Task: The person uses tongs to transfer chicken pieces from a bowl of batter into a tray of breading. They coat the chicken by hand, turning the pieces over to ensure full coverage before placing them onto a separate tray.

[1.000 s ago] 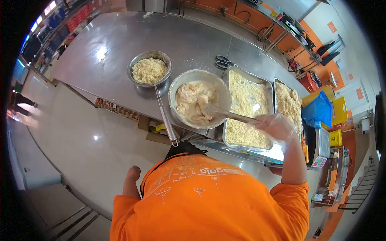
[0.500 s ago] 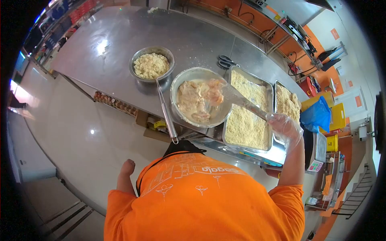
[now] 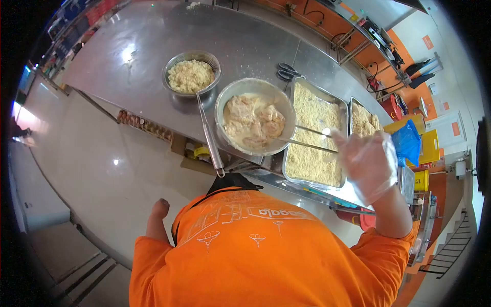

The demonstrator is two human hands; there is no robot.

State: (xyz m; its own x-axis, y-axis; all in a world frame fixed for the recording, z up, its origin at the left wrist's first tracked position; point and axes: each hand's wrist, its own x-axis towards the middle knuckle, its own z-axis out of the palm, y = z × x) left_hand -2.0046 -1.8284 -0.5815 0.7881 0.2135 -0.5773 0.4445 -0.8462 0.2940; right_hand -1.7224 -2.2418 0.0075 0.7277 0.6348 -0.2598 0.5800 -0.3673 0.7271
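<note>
My right hand [image 3: 367, 166], in a clear plastic glove, grips metal tongs [image 3: 308, 146] above the near side of a tray. The two arms of the tongs are apart and reach left toward a round bowl [image 3: 289, 108]. Inside that bowl, pale raw meat pieces, which look like chicken [image 3: 244, 113], lie in milky liquid. Directly right of the bowl is a metal tray [image 3: 312, 183] spread with yellowish crumbs [image 3: 312, 161]. My left hand [image 3: 160, 206] hangs low beside my body, away from the table; its fingers are not readable.
A long-handled strainer [image 3: 213, 146] of crumbly mix rests over a metal bowl on the steel table [image 3: 128, 77]. Black scissors [image 3: 288, 71] lie behind the tray. A second tray [image 3: 362, 121] holds coated pieces. Farther right are a blue bag [image 3: 407, 143] and yellow bins [image 3: 430, 148].
My right hand has drawn back toward me and slightly right. The tongs, earlier close together at a meat piece in the bowl, have spread apart, and that piece lies in the liquid.
</note>
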